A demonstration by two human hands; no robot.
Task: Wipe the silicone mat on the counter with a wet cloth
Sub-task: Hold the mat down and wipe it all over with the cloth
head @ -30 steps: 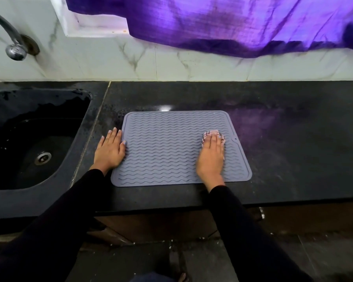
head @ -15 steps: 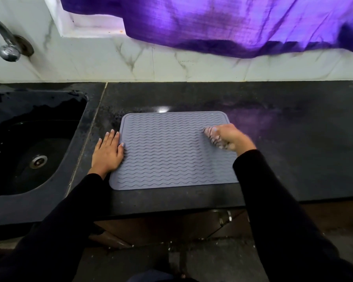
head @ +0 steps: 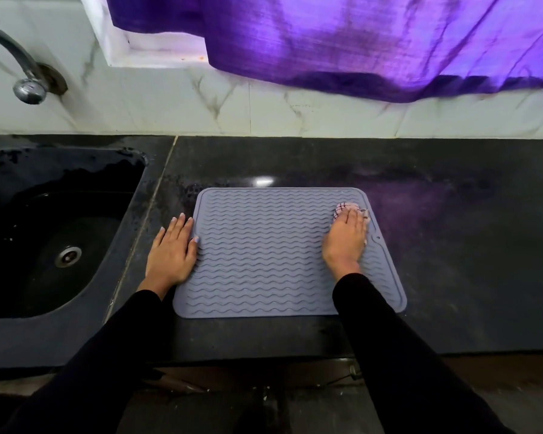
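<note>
A dark stone counter is carrying a grey ribbed silicone mat, lying flat near its front edge. A black sink is sitting just left of it.

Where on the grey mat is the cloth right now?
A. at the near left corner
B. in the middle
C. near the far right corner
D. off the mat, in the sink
C: the right hand presses the checked cloth onto the mat near its far right corner.
</note>
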